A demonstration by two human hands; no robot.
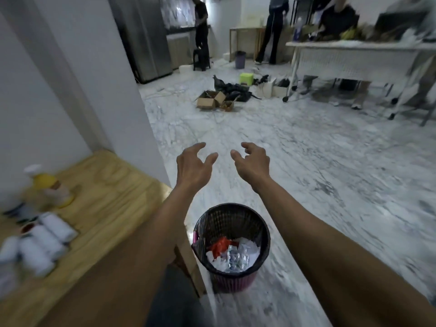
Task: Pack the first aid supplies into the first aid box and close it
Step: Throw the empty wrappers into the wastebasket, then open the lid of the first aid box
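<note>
Both hands are reaching forward over the marble floor (306, 161), away from the work area: the left hand (192, 165) and the right hand (253, 162) are each holding nothing, with fingers (200, 145) spread wide and loosely curled. The first aid supplies (40, 241) are lying at the left edge of the view on the wooden tabletop (113, 197), well apart from both hands; they are appearing as blurred white cylindrical rolls, probably soft bandage, beside a yellow bottle (44, 182) with a pale cap. The first aid box is not appearing in this view, so its position cannot be told. Risk 1: the head is pointing away from the supplies, so a reach made toward the left is likely to be proceeding without sight and may be knocking the rolls, which are round and liable to be rolling off the smooth grained wood. Risk 2: a dark woven waste basket (232, 246), lined and holding crumpled paper and foil wrappers, is standing on the floor just beside the tabletop edge; an item swept off that edge may be dropping into it. Risk 3: motion blur is obscuring detail, so item count is remaining unconfirmed.
</note>
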